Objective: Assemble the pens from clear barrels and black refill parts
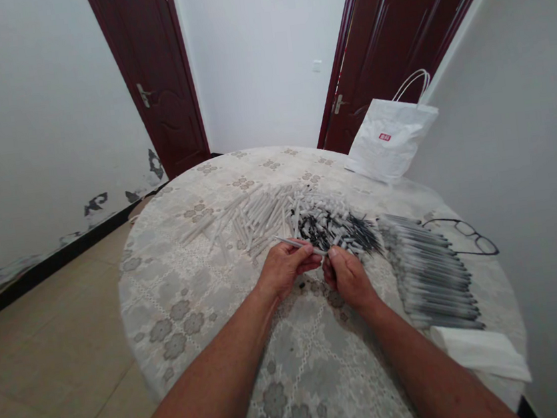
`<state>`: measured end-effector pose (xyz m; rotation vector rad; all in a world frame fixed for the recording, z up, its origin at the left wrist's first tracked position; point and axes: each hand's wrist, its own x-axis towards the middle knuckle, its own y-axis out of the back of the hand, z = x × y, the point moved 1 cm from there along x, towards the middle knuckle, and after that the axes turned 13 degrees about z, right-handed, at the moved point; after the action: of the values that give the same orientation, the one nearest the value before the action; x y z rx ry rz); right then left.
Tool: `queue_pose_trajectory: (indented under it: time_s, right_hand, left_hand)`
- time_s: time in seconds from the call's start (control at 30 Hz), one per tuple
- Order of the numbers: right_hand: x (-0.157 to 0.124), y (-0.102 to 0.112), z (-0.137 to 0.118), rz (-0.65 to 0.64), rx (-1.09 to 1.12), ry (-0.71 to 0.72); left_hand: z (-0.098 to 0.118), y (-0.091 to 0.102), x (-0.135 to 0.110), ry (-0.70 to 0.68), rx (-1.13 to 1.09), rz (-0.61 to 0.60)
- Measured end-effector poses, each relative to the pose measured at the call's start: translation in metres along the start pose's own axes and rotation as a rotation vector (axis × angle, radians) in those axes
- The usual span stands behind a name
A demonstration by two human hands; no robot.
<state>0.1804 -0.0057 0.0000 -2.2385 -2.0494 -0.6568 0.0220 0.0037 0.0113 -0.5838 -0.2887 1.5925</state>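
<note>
My left hand (281, 268) is closed around a slim pen (288, 241), light in colour, whose tip points up and to the left. At the pen's other end my right hand (349, 278) is pinched shut, thumb against fingers; whether a small part sits between them is hidden. Just beyond the hands lies a heap of white pen barrels (261, 212). To its right is a mixed heap of small white and black pen parts (323, 221), with thin dark refills (366, 232) at its right edge. A small black piece (302, 285) rests on the cloth below the hands.
A round table (186, 367) has a patterned cloth. On the right, grey pens (429, 272) lie in a row, with eyeglasses (475, 237) beside them and a white folded item (480, 350) nearer me. A white paper bag (391, 139) stands at the back right, near the wall.
</note>
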Motion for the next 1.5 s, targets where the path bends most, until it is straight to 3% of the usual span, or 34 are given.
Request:
queue_pose_trajectory:
  time_s: [0.07,0.13,0.27,0.43,0.5,0.63,0.77,0.93,1.17,1.3,1.5]
  right_hand:
    - [0.001,0.002,-0.002,-0.035,0.06,-0.091]
    - [0.002,0.007,-0.005,-0.02,0.034,-0.085]
    - [0.006,0.016,-0.012,0.064,-0.172,0.147]
    - [0.007,0.018,-0.013,0.002,-0.359,0.354]
    - [0.009,0.022,-0.01,0.066,-0.417,0.352]
    - [0.015,0.031,0.0,0.196,-0.501,0.32]
    - [0.02,0.037,0.01,0.261,-0.529,0.333]
    - [0.023,0.042,0.015,0.385,-0.506,0.351]
    - [0.026,0.045,0.018,0.411,-0.51,0.379]
    - [0.026,0.045,0.018,0.418,-0.508,0.385]
    - [0.024,0.043,0.012,0.393,-0.522,0.409]
  left_hand:
    - [0.0,0.001,0.001,-0.007,0.013,0.018]
    - [0.0,0.002,0.002,-0.023,0.031,0.045]
    - [0.004,0.001,0.001,-0.094,0.131,0.057]
    - [0.016,0.006,0.002,-0.176,0.365,-0.015]
    - [0.027,0.015,0.005,-0.229,0.381,0.061]
    - [0.054,0.044,0.012,-0.4,0.405,0.385]
    - [0.064,0.063,0.017,-0.481,0.676,0.485]
    - [0.046,0.056,0.018,-0.623,0.937,0.36]
    - [0.01,0.029,0.003,-0.74,1.469,-0.049]
    - [0.008,0.03,0.001,-0.767,1.604,-0.13]
    - [0.011,0.03,0.003,-0.744,1.62,-0.203]
